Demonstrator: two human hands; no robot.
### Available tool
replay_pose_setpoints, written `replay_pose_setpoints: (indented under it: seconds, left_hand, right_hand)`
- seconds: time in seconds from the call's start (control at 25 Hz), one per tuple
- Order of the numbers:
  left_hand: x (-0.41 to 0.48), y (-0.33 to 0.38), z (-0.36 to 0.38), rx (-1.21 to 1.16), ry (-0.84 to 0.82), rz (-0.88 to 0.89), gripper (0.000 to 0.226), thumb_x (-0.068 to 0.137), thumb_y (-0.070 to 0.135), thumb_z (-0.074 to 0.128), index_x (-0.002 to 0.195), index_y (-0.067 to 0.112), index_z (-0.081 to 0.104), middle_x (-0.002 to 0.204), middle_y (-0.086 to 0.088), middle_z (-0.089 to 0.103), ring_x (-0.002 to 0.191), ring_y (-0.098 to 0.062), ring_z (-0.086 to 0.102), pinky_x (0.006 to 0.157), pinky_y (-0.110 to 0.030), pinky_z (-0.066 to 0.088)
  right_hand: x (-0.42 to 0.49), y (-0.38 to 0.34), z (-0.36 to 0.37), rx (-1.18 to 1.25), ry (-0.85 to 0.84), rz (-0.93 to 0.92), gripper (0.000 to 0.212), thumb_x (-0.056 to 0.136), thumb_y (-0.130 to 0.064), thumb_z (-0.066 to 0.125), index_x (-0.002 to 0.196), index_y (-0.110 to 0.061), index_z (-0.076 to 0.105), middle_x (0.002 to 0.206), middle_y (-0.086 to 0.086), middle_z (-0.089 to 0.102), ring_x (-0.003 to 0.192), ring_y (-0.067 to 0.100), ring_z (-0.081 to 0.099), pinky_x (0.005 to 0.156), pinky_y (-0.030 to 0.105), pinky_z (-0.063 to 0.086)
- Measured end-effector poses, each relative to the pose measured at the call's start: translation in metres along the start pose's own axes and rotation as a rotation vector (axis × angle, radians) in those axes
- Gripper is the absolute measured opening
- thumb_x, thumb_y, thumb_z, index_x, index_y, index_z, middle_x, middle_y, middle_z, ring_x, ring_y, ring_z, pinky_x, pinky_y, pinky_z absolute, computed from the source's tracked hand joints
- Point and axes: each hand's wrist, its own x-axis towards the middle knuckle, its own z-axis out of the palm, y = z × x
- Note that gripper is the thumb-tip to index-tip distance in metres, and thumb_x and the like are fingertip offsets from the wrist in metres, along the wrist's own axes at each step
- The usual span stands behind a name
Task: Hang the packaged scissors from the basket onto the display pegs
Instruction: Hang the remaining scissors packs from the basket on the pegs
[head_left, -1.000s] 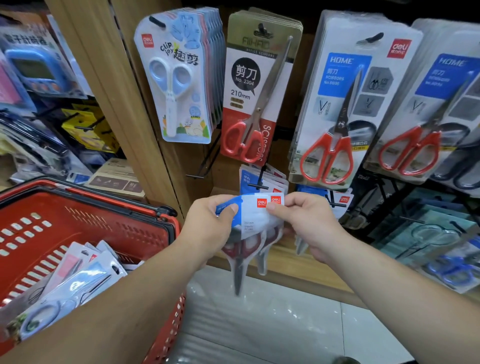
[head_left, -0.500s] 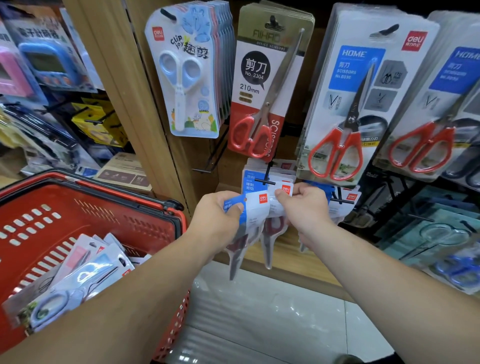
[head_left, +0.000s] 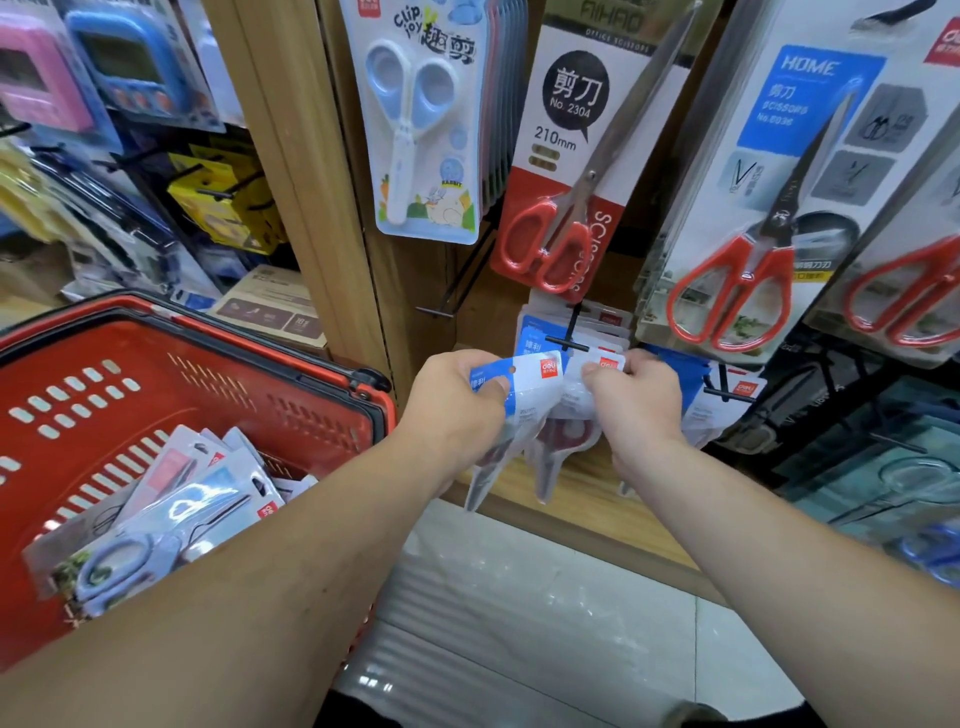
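Nearest, two bare forearms fill the bottom of the view, the left one covering part of the red shopping basket (head_left: 156, 374). In the basket, packaged scissors (head_left: 182, 514) lie overlapped (at least three, but too tangled for a sure count). Beyond them the left hand (head_left: 457, 410) grips a blue-and-white pack (head_left: 524, 384), thumb on its face and fingers curled behind. The right hand (head_left: 639, 410) pinches the top of a second pack (head_left: 597, 374) touching the first. Both packs are held just below a black peg (head_left: 571, 332), and the hands hide most of the scissors inside. Matching hung packs (head_left: 540, 325) crowd that peg, their number unclear. Farther up are four pack fronts: blue children's scissors (head_left: 415, 130), red-handled office scissors (head_left: 566, 171) and two HOME scissors packs (head_left: 769, 208), the second cut off at the right edge.
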Motion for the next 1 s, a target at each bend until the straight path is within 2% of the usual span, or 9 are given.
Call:
replay_pose_setpoints:
  seconds: [0.08,0.24,0.48,0.6,0.68,0.8,0.84,0.92,1.0]
  left_hand:
    - [0.001,-0.001,-0.001,-0.016,0.001,-0.012,0.017,0.108,0.02,0.059,0.121,0.022,0.069,0.119,-0.003,0.07,0.108,-0.023,0.07,0.049,-0.013,0.051]
    - [-0.001,-0.001,-0.001,-0.02,-0.017,-0.017,0.015,0.108,0.021,0.059,0.12,0.024,0.068,0.118,0.001,0.067,0.115,-0.023,0.066,0.053,-0.012,0.053]
    - [0.008,-0.005,0.002,0.055,0.006,0.038,0.007,0.102,0.023,0.069,0.106,0.026,0.064,0.108,0.009,0.062,0.099,-0.014,0.064,0.062,-0.02,0.059]
    - [0.017,-0.005,0.014,0.059,-0.01,0.075,0.004,0.1,0.021,0.071,0.1,0.025,0.069,0.101,0.004,0.067,0.088,-0.011,0.064,0.065,-0.023,0.055]
    - [0.025,-0.004,0.024,0.017,-0.002,0.105,0.002,0.099,0.02,0.073,0.1,0.022,0.073,0.098,0.001,0.071,0.086,-0.012,0.066,0.068,-0.024,0.055]
    - [0.038,-0.004,0.04,-0.02,0.034,0.109,0.005,0.099,0.023,0.072,0.1,0.02,0.075,0.099,0.002,0.071,0.09,-0.014,0.068,0.067,-0.024,0.054]
    - [0.043,-0.005,0.045,-0.024,0.049,0.113,0.006,0.099,0.025,0.072,0.099,0.02,0.076,0.1,0.0,0.072,0.093,-0.017,0.069,0.067,-0.026,0.055]
    - [0.05,-0.009,0.049,-0.061,0.068,0.141,0.007,0.099,0.025,0.072,0.101,0.02,0.076,0.101,-0.003,0.075,0.097,-0.025,0.073,0.075,-0.037,0.063]
    - [0.055,-0.013,0.049,-0.094,0.082,0.182,0.006,0.097,0.025,0.073,0.102,0.022,0.076,0.102,-0.004,0.076,0.099,-0.027,0.074,0.085,-0.048,0.064]
  right_hand:
    - [-0.001,-0.002,0.0,-0.003,-0.016,-0.013,0.014,0.097,-0.017,0.068,0.084,-0.017,0.063,0.073,-0.003,0.065,0.072,0.014,0.061,0.061,0.03,0.044]
    - [0.003,-0.005,0.001,0.035,-0.019,0.029,0.007,0.098,-0.022,0.072,0.095,-0.016,0.069,0.085,0.001,0.074,0.082,0.018,0.071,0.066,0.028,0.049]
    - [-0.009,-0.011,-0.002,0.15,-0.071,0.158,0.014,0.103,-0.026,0.066,0.108,-0.02,0.054,0.09,-0.008,0.06,0.078,0.007,0.057,0.058,0.023,0.04]
    - [-0.02,-0.004,-0.004,0.175,-0.139,0.176,0.017,0.104,-0.022,0.06,0.12,-0.019,0.061,0.105,-0.003,0.071,0.096,0.014,0.067,0.083,0.037,0.06]
    - [-0.019,-0.002,-0.011,0.175,-0.147,0.14,0.025,0.102,-0.023,0.064,0.127,-0.019,0.063,0.103,-0.006,0.069,0.107,0.018,0.065,0.102,0.048,0.056]
    - [-0.012,-0.002,-0.023,0.207,-0.122,0.142,0.047,0.102,-0.023,0.067,0.146,-0.014,0.052,0.11,-0.004,0.064,0.113,0.02,0.059,0.109,0.05,0.052]
    - [-0.012,-0.003,-0.025,0.209,-0.137,0.16,0.041,0.102,-0.023,0.067,0.141,-0.015,0.055,0.111,-0.003,0.064,0.112,0.02,0.061,0.109,0.05,0.052]
    - [-0.015,-0.003,-0.025,0.142,-0.182,0.154,0.009,0.102,-0.021,0.066,0.107,-0.025,0.061,0.098,-0.008,0.063,0.099,0.013,0.063,0.105,0.048,0.054]
    - [-0.017,-0.003,-0.028,-0.019,-0.239,0.095,0.017,0.102,-0.026,0.065,0.086,-0.027,0.06,0.089,-0.008,0.065,0.09,0.012,0.062,0.097,0.045,0.056]
